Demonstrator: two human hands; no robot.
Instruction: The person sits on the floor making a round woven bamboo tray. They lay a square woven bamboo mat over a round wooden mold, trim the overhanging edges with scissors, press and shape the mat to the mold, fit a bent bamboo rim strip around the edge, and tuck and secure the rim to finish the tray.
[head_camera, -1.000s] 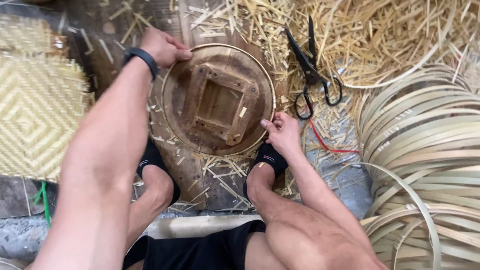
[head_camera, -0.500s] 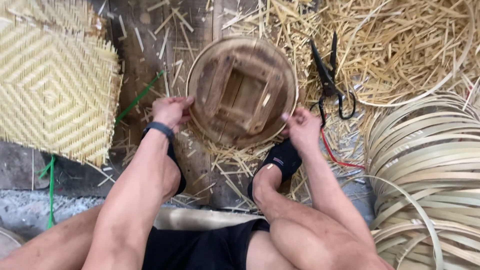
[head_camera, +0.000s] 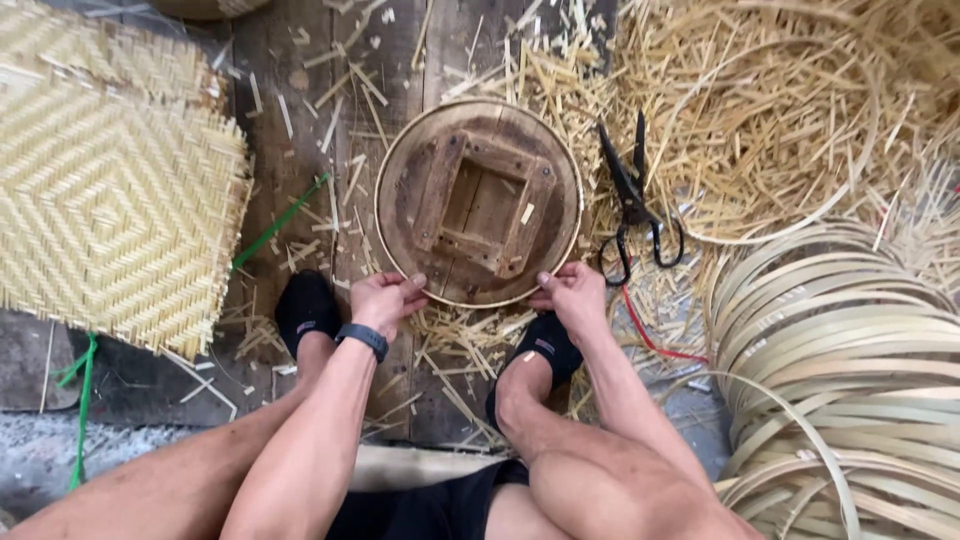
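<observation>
round wooden mould (head_camera: 478, 200) flat on plank floor (head_camera: 290, 150), thin bamboo hoop (head_camera: 388, 165) around its rim. left hand (head_camera: 385, 298) and right hand (head_camera: 572, 292) pinch hoop at near edge, fingers curled. black shears (head_camera: 632, 200) just right; woven mat (head_camera: 110, 200) left.

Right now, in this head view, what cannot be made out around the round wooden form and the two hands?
- Near rim of the round wooden form: partly covered by the left hand and right hand.
- Whether a thin bamboo strip is pinched: too small to tell.
- Black scissors: lower handles partly lost in straw.
- Stacked bamboo hoops: cut off by the right edge.
- Woven bamboo mat: cut off at left.
</observation>
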